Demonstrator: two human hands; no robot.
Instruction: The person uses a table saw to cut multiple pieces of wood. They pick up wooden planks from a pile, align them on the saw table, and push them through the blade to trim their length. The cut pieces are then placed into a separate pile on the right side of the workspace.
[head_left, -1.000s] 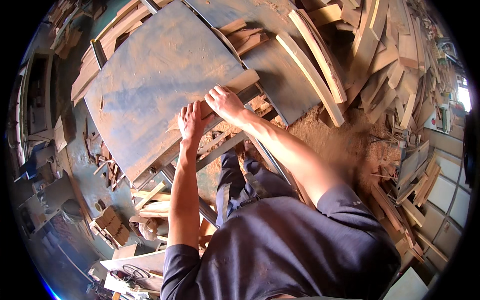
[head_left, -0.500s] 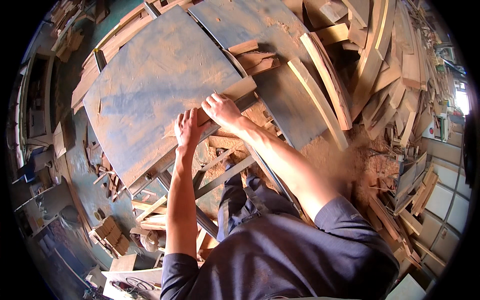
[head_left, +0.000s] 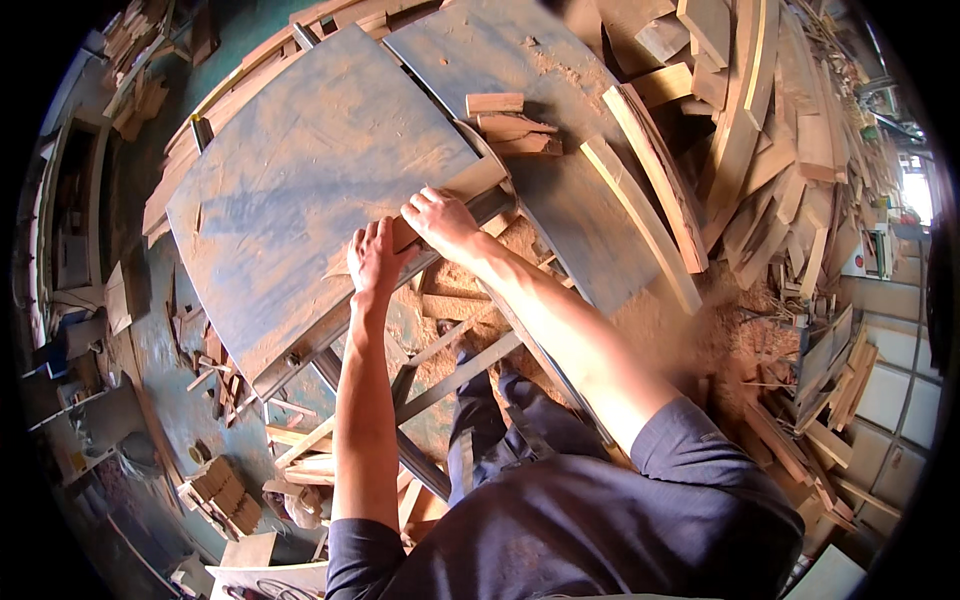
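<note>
At the near edge of a dust-covered grey metal table [head_left: 300, 160], both my hands grip a short wooden block [head_left: 475, 180]. My left hand [head_left: 372, 258] is curled over the block's near-left end. Just to its right, my right hand [head_left: 440, 222] wraps the middle with bent fingers and leaves the far-right end showing. That end lies by the dark slot between the two metal table sections. Small rough offcuts [head_left: 518, 135] lie just past it on the right-hand section [head_left: 600, 215]. My palms hide much of the block.
Long curved wooden strips [head_left: 640, 220] lie across the right section, beside a large heap of lumber [head_left: 800, 140]. Sawdust [head_left: 740, 340] covers the floor at right. Metal frame bars [head_left: 455, 378] run below the table, near my legs. Stacked wood pieces [head_left: 222, 495] stand lower left.
The view has shifted slightly, so the tables and strips sit a little lower. The small offcuts appear turned slightly. Both hands keep nearly the same grip on the block.
</note>
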